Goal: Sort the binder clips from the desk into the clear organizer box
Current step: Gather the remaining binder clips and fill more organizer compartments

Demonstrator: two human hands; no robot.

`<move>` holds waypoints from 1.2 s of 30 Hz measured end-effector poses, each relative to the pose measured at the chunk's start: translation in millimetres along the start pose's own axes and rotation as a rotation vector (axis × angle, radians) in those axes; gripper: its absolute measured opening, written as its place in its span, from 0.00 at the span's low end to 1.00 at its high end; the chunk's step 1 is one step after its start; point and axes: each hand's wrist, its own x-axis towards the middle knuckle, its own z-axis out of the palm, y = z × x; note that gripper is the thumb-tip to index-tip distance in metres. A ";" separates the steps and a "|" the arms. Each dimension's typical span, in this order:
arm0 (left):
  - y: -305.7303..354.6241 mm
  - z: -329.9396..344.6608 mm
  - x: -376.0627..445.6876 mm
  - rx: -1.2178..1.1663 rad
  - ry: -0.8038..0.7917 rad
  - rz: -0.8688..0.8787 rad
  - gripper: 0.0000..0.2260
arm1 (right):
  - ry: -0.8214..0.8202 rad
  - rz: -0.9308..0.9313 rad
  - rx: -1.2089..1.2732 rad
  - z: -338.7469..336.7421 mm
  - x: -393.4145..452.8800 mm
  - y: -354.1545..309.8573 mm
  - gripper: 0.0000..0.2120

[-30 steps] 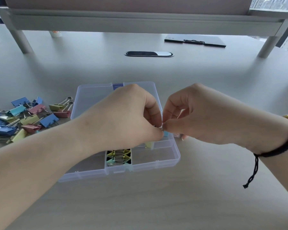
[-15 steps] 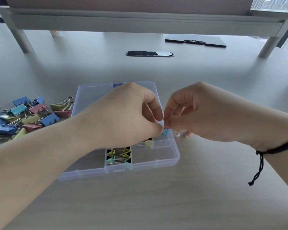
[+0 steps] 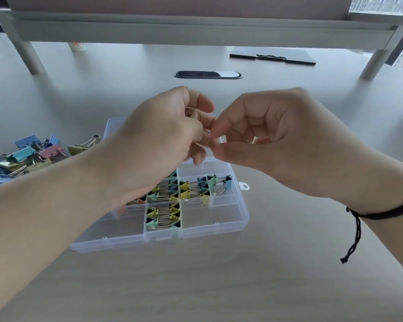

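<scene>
Clear organizer box (image 3: pixel 240 220): transparent plastic, divided into compartments, laid flat on the grey desk (image 3: pixel 219 287). Small binder clips (image 3: pixel 170 214) in yellow, mint and blue are packed in rows in the centre and right compartments; a light blue clip (image 3: pixel 228 183) is seen tilted at the right end of its row. Loose binder clips (image 3: pixel 30 154), larger, in blue, teal, pink and yellow, are piled on the desk left of the box.

Left hand (image 3: pixel 163 138) and right hand (image 3: pixel 272 138): held above the box, fingers curled, fingertips meeting; whether anything is pinched cannot be told. The box's far and left compartments are hidden by the left hand and forearm.

Beyond: clipboard (image 3: pixel 272 57), cable grommet (image 3: pixel 207 75).
</scene>
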 end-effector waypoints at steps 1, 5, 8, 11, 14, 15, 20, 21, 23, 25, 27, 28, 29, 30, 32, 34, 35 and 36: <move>-1.6 -0.6 0.0 0.007 -0.003 0.027 0.16 | 0.013 -0.012 0.018 -0.1 0.1 0.4 0.04; -1.2 1.5 -1.8 -0.007 -0.088 0.097 0.13 | 0.115 0.000 0.096 2.7 1.3 2.8 0.08; -5.2 2.3 -4.4 0.319 -0.083 0.237 0.11 | 0.182 -0.001 0.111 2.8 3.1 1.7 0.11; -4.5 1.6 -9.9 0.666 -0.080 0.364 0.08 | 0.192 0.004 0.109 -0.9 3.3 0.4 0.09; 1.4 1.6 -14.6 0.736 -0.081 0.375 0.12 | 0.145 0.003 0.018 -2.7 2.2 0.3 0.04; 0.9 1.3 -14.4 0.743 -0.079 0.371 0.12 | 0.137 0.004 -0.024 -3.2 2.1 0.5 0.04; -4.4 -2.1 -12.2 0.777 -0.074 0.371 0.12 | 0.095 0.049 -0.167 -5.3 1.2 -1.1 0.03; -3.1 -2.7 -12.6 0.751 -0.076 0.371 0.12 | 0.091 0.054 -0.171 -6.0 1.3 -1.1 0.03; 1.5 -4.1 -13.5 0.681 -0.086 0.350 0.09 | 0.088 0.066 -0.119 -7.6 2.1 -0.7 0.03; 4.0 -5.6 -12.8 0.701 -0.107 0.324 0.09 | 0.096 0.074 0.004 -9.3 3.4 -0.1 0.03; 3.6 -5.0 -12.6 0.786 -0.134 0.257 0.12 | 0.116 0.073 0.085 -11.8 4.1 0.2 0.01; 3.3 -3.7 -13.1 0.820 -0.151 0.219 0.13 | 0.122 0.073 0.104 -12.7 4.4 0.5 0.01; 2.9 -2.3 -13.7 0.830 -0.173 0.191 0.13 | 0.123 0.073 0.116 -14.1 4.5 0.6 0.02; 1.8 -1.3 -13.8 0.827 -0.197 0.175 0.12 | 0.115 0.075 0.125 -15.2 4.5 0.6 0.03; 0.0 -0.2 -13.1 0.824 -0.223 0.160 0.11 | 0.066 0.088 0.132 -17.0 3.6 0.4 0.07; -0.8 0.0 -11.2 0.821 -0.212 0.157 0.08 | -0.013 0.098 0.122 -17.3 2.5 -0.1 0.10; -0.2 0.7 -11.3 0.818 -0.206 0.151 0.06 | -0.050 0.099 0.126 -17.1 2.2 -0.7 0.12; 0.4 1.4 -11.6 0.815 -0.206 0.145 0.05 | -0.083 0.101 0.136 -16.8 1.9 -1.3 0.12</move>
